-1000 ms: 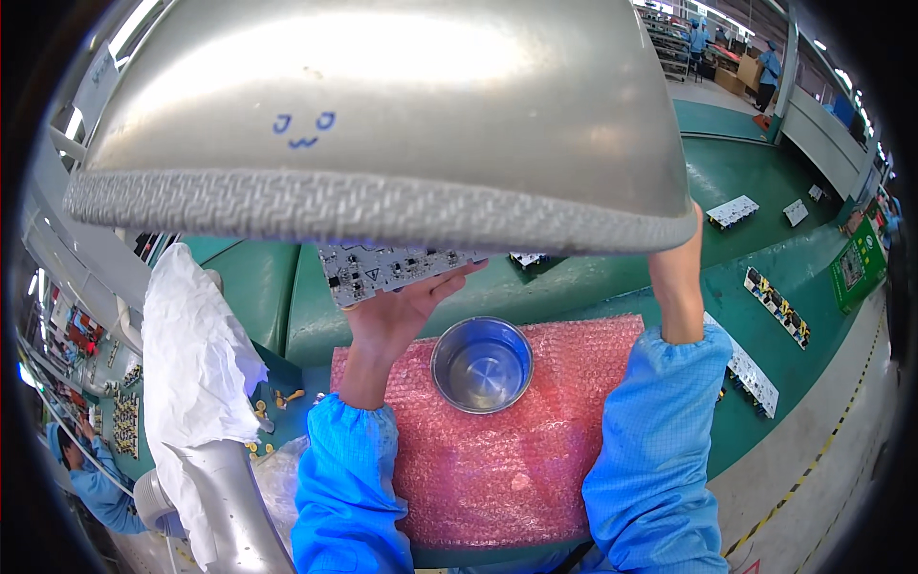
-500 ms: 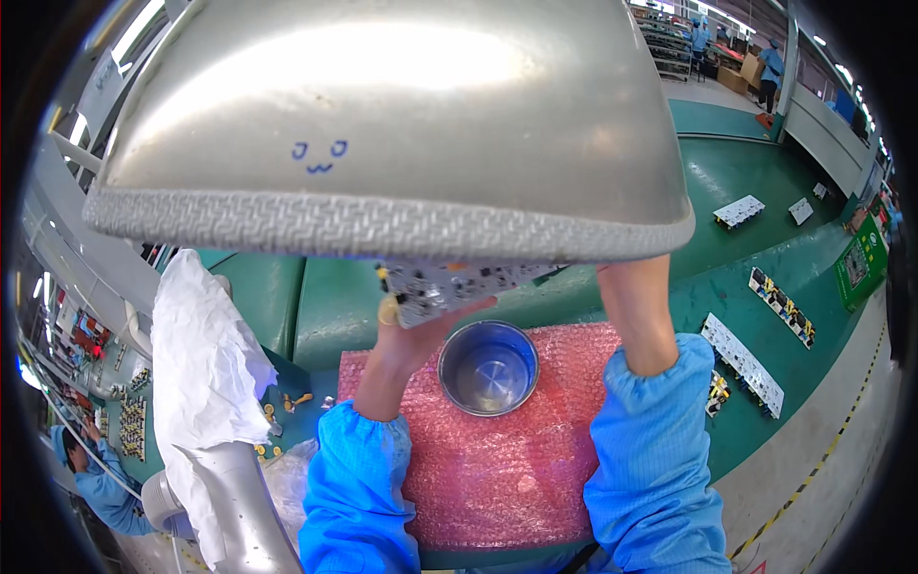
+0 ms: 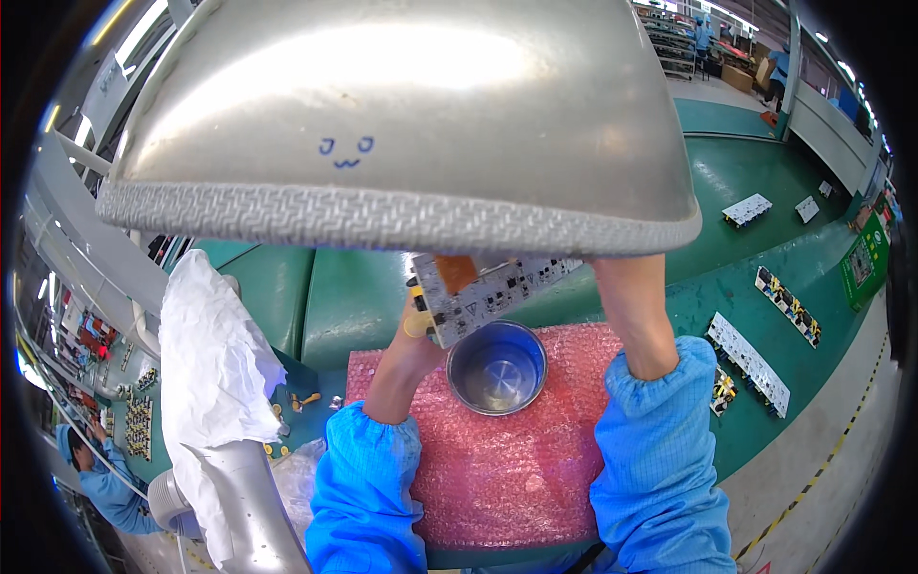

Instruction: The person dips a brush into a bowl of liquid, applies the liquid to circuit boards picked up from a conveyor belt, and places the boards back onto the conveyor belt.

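A white circuit board (image 3: 507,298) with dark components and an orange-brown patch is held tilted beneath the metal hood (image 3: 402,105). My left hand (image 3: 417,354) grips its left end; the fingers are largely behind the board. The bare wrist of my right hand (image 3: 631,297) reaches up under the hood's woven grey edge, which hides that hand's fingers. Just below the board stands a round metal bowl (image 3: 497,373) on pink bubble wrap (image 3: 507,478). Blue sleeves cover both my forearms.
At left rises a metal duct (image 3: 229,488) draped with white crumpled sheeting (image 3: 210,354). Small yellow parts (image 3: 277,421) lie beside it. Several circuit boards (image 3: 751,364) rest on the green bench at right. A co-worker (image 3: 100,478) sits at far left.
The board has turned and come lower, so more of its face and the orange-brown patch show under the hood. My left hand has turned with it. The whole view has shifted slightly.
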Tool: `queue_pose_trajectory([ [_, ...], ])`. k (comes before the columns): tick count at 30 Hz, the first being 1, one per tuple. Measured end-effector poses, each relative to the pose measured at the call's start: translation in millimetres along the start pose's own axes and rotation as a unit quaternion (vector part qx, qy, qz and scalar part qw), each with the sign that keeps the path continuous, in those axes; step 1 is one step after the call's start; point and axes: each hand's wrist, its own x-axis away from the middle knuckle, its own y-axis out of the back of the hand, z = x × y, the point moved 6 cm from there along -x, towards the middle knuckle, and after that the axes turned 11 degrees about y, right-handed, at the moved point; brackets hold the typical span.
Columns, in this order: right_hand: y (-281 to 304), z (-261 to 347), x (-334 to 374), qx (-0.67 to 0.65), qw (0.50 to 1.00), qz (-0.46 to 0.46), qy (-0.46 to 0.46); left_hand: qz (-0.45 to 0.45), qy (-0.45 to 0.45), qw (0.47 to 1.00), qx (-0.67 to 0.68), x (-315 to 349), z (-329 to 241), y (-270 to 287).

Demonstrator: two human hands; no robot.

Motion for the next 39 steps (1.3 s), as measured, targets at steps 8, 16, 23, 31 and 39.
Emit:
queue_pose_trajectory([
  [8,76.2,6.6,-31.4,0.243,0.967,-0.023,0.077,0.013,-0.048,0.985,0.164,3.1,-30.0,-13.7],
  [16,67.7,5.7,-26.7,0.129,0.99,-0.042,0.032,0.015,-0.058,0.992,0.113,2.2,-30.7,-19.5],
  [23,84.7,13.1,-37.4,0.277,0.952,-0.026,0.128,-0.023,-0.072,0.986,0.146,2.1,-44.9,-19.6],
  [31,41.7,21.2,-20.1,0.265,0.928,0.161,0.205,-0.029,-0.104,0.979,0.175,4.1,-49.1,-12.3],
  [39,41.2,30.5,-19.3,0.317,0.909,0.145,0.228,-0.012,-0.087,0.982,0.169,-0.4,-41.3,-16.2],
])
